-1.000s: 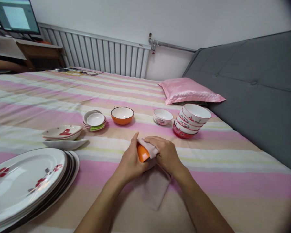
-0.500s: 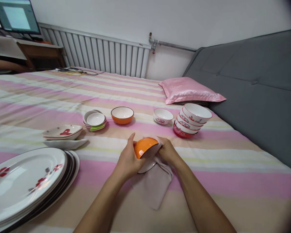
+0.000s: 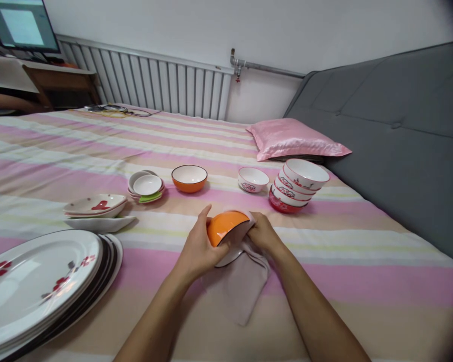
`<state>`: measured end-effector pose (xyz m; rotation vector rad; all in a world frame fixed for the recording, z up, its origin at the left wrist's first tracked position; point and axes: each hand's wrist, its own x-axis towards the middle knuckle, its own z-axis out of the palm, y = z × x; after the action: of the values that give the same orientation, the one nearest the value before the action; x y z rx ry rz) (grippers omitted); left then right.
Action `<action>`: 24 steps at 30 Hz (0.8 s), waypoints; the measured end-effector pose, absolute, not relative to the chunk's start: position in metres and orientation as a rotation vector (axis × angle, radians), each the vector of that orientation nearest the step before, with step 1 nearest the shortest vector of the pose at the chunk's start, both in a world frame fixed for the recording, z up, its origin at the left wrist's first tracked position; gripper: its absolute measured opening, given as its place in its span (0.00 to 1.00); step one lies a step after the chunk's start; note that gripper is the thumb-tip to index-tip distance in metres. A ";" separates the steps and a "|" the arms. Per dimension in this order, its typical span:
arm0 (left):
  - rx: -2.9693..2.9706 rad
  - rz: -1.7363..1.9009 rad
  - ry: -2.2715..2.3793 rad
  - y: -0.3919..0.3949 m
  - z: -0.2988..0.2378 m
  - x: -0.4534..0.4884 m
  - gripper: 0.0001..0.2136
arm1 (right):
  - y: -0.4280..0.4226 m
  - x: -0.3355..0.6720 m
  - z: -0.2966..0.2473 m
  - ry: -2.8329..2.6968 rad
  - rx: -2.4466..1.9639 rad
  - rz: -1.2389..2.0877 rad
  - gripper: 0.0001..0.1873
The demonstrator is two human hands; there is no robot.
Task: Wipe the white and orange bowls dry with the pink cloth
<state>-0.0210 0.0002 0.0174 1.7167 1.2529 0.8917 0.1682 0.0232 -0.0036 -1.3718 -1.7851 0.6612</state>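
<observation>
My left hand grips an orange bowl tilted on its side, its white inside facing down toward me. My right hand is closed on a beige cloth and presses it against the bowl's right rim. The cloth hangs down from the bowl onto the striped bedspread.
A second orange bowl, a small patterned bowl and a leaning stack of patterned bowls sit beyond. Small saucers, leaf-shaped dishes and a stack of large plates lie left. A pink pillow rests by the grey sofa back.
The bowl has turned so more of its orange outside shows on top. My right hand slid with the cloth from over the bowl down to its right rim.
</observation>
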 end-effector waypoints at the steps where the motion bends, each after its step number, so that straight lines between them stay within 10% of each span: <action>1: 1.716 0.895 1.224 -0.001 0.017 -0.021 0.42 | 0.020 0.169 0.004 -1.803 -1.385 0.613 0.21; 9: 1.848 0.968 1.140 0.002 0.010 -0.021 0.41 | -0.009 0.154 0.039 -1.846 -1.637 -0.101 0.20; 16: 2.028 0.864 1.317 0.002 0.016 -0.024 0.19 | -0.010 0.135 0.033 -2.056 -1.523 -0.145 0.15; 24: 2.136 0.645 1.505 0.003 0.013 -0.020 0.31 | -0.003 0.143 0.029 -1.955 -1.595 0.045 0.21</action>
<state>-0.0205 0.0030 0.0126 2.1360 1.5055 0.6450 0.1426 -0.0030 0.0292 -1.5954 -1.9546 0.0454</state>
